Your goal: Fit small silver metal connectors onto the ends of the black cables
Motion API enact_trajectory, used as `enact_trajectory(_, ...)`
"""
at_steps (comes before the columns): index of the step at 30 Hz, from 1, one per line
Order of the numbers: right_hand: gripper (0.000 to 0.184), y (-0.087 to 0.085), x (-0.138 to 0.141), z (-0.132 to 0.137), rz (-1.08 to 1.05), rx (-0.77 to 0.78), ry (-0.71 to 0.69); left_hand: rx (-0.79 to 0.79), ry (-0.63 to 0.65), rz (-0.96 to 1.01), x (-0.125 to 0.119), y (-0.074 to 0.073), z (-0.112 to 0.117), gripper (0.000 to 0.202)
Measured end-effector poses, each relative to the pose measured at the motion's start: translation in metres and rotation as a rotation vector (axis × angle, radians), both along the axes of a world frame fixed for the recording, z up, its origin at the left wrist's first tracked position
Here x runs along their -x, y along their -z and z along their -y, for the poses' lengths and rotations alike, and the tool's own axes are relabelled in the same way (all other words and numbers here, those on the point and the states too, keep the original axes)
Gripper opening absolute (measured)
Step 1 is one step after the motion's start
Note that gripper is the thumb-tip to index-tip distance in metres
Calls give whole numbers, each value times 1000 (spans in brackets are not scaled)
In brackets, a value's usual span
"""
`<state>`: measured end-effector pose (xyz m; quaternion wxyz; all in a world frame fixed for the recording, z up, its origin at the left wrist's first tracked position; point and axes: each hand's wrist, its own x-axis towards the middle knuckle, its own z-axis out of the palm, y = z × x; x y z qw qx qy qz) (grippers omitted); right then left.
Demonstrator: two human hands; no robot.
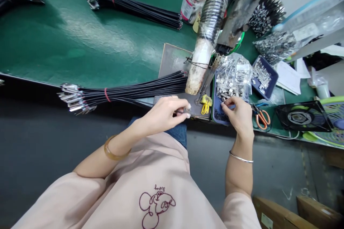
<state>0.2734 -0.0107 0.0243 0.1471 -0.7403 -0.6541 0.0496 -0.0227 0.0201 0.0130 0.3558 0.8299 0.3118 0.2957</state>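
Note:
My left hand [170, 112] is closed in a pinch at the front edge of the bench. Between its thumb and fingers is a black cable, which runs out of the bundle of black cables [134, 91] tied with a red band. The bundle's far left end carries shiny metal connectors [76, 98]. My right hand [239, 112] reaches over a blue tray [217, 109] of small metal parts [228, 87], fingertips pinched together at its front. Whatever lies between those fingertips is too small to make out. A yellow clip-like tool [206, 104] sits between my hands.
A fume hose [202, 43] and a soldering iron [212, 75] hang down over the board [172, 59]. Orange-handled scissors [262, 118] and a black fan [303, 116] lie to the right. Another cable bundle [139, 7] and a plastic cup [191, 1] stand farther back.

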Motion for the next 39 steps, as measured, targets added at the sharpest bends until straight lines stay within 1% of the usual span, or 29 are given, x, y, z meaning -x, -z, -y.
enact_trajectory(2,14,-2,2,1,-12,29,5,123,181,52,6,-8,3,9)
enact_trajectory(3,14,-3,5,3,-31,13,13,172,249,68,8,-10,4,10)
enact_trajectory(4,13,-5,9,6,-58,-30,27,215,293,80,8,-11,4,11)
enact_trajectory(5,13,-6,15,10,-94,-99,46,253,311,91,8,-11,5,12)
enact_trajectory(7,13,-10,28,22,-212,-282,97,327,280,133,5,-9,5,14)
enact_trajectory(9,17,-16,44,36,-367,-426,142,425,206,189,0,-5,6,14)
enact_trajectory(11,19,-21,61,50,-534,-452,143,528,126,245,-4,-2,6,14)
enact_trajectory(13,19,-23,77,60,-704,-401,83,587,68,285,-8,0,7,14)
enact_trajectory(15,17,-18,92,65,-838,-353,8,592,34,305,-10,1,7,13)
enact_trajectory(17,13,-9,103,65,-848,-385,-28,576,16,309,-12,0,8,13)
enact_trajectory(20,10,8,113,59,-655,-538,-49,567,-4,308,-14,-2,9,11)
enact_trajectory(22,13,15,115,54,-556,-588,-79,567,-17,299,-15,-2,10,10)
enact_trajectory(23,14,18,115,52,-542,-591,-92,563,-27,294,-15,-2,10,10)
enact_trajectory(27,15,20,114,48,-618,-528,-112,514,-51,272,-15,-2,9,11)
enact_trajectory(31,14,23,114,46,-774,-411,-138,433,1,203,-11,-3,6,27)
enact_trajectory(33,13,25,115,46,-838,-368,-146,423,33,165,-9,-4,5,32)
enact_trajectory(36,13,29,117,47,-861,-374,-136,446,87,143,-7,-4,3,34)
enact_trajectory(39,15,31,117,49,-812,-405,-142,466,136,137,-6,-2,1,37)
